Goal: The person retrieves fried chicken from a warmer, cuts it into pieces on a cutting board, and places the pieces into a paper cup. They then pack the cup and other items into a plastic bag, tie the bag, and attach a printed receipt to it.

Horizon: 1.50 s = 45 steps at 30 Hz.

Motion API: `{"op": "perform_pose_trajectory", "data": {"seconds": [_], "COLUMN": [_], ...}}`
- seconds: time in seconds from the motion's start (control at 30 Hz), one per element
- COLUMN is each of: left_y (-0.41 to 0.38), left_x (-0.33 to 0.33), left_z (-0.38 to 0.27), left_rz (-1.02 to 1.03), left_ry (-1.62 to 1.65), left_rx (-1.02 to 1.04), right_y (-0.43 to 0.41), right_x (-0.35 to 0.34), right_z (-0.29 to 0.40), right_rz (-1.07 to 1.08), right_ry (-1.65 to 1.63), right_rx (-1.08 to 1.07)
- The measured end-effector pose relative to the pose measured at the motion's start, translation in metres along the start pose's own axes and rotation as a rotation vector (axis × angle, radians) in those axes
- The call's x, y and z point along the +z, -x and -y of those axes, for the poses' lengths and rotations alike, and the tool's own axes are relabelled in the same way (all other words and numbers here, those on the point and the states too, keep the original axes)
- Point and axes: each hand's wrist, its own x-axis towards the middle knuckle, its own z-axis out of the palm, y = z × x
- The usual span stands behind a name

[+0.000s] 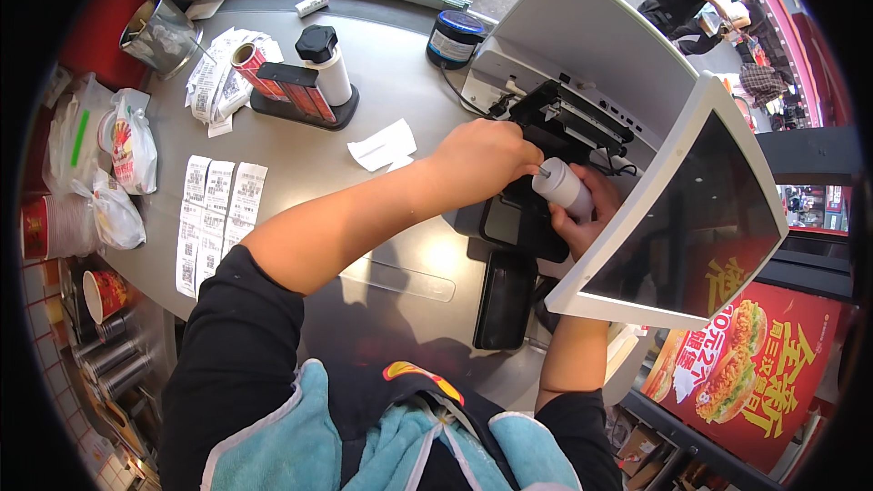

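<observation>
A white paper roll (569,192) is held in my right hand (595,211), partly hidden behind the tilted screen of a white point-of-sale terminal (675,204). From the roll's near end a thin metal rod (543,171) sticks out. The fingertips of my left hand (487,150) are closed on that rod. Just beyond both hands sits a black receipt printer (580,119) with its lid raised. A black device (522,221) lies beneath my hands, and a shallow black tray (505,300) is closer to my body.
Printed receipts (217,218) lie flat on the metal counter (327,184) at left. Behind them are a receipt pile (218,82), a black holder (303,109) with a white cylinder (331,71), and a metal bucket (160,37). A torn paper (383,144) is near my left wrist.
</observation>
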Motion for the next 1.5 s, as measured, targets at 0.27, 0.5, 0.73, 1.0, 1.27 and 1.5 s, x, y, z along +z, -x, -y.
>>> {"op": "perform_pose_trajectory", "data": {"seconds": [0.27, 0.5, 0.73, 1.0, 1.27, 1.5], "left_y": [0.000, -0.001, -0.005, -0.002, 0.021, 0.036], "left_x": [0.009, 0.012, 0.017, -0.002, -0.047, -0.060], "left_z": [-0.018, -0.044, -0.022, -0.022, -0.013, 0.005], "left_rz": [-0.155, -0.027, 0.019, 0.097, -0.148, -0.322], "left_ry": [0.218, 0.587, 1.197, 1.253, 1.331, 1.322], "left_rx": [-0.103, -0.434, -0.699, -0.700, -0.599, -0.675], "right_y": [-0.018, -0.023, -0.021, -0.029, -0.030, -0.040], "right_x": [0.005, 0.012, 0.014, 0.012, 0.020, 0.027], "right_z": [0.019, 0.013, 0.007, 0.003, -0.006, 0.000], "right_rz": [0.095, 0.089, 0.137, 0.213, 0.264, 0.352], "right_ry": [0.005, 0.050, 0.054, 0.071, 0.145, 0.230], "right_rx": [0.155, 0.083, 0.106, 0.109, 0.037, 0.085]}}
